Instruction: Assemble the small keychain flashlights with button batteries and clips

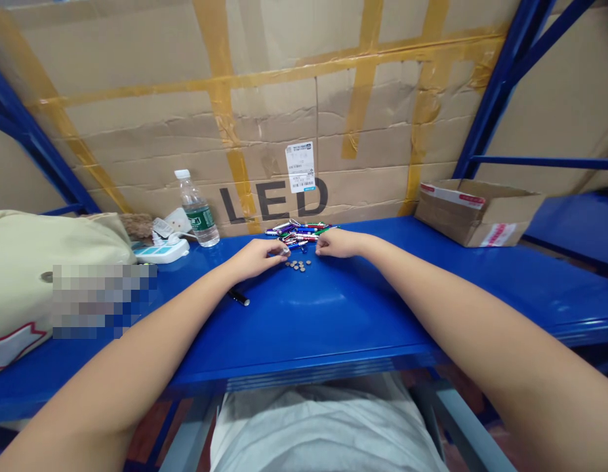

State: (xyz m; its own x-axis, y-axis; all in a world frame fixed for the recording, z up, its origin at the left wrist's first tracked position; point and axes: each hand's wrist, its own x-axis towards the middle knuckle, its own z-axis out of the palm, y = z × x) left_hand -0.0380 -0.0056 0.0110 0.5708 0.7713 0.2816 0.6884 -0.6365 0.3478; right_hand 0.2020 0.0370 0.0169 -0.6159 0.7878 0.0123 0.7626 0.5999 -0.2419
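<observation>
Both my arms reach out over a blue metal shelf [333,314]. My left hand [257,257] rests curled on the shelf, its fingertips pinched on a small clear or silvery piece that I cannot make out. My right hand [336,244] lies curled beside a heap of small coloured pen-like torches [298,231], its fingers closed; what they hold is hidden. Between the hands lies a little cluster of small round button cells [298,265]. A single black torch [239,297] lies beside my left forearm.
A water bottle [198,210] and a white power strip [161,249] stand at the back left, next to a cream cloth bag [42,262]. An open cardboard box [475,211] sits at the back right. A big taped carton marked LED [274,200] forms the back wall.
</observation>
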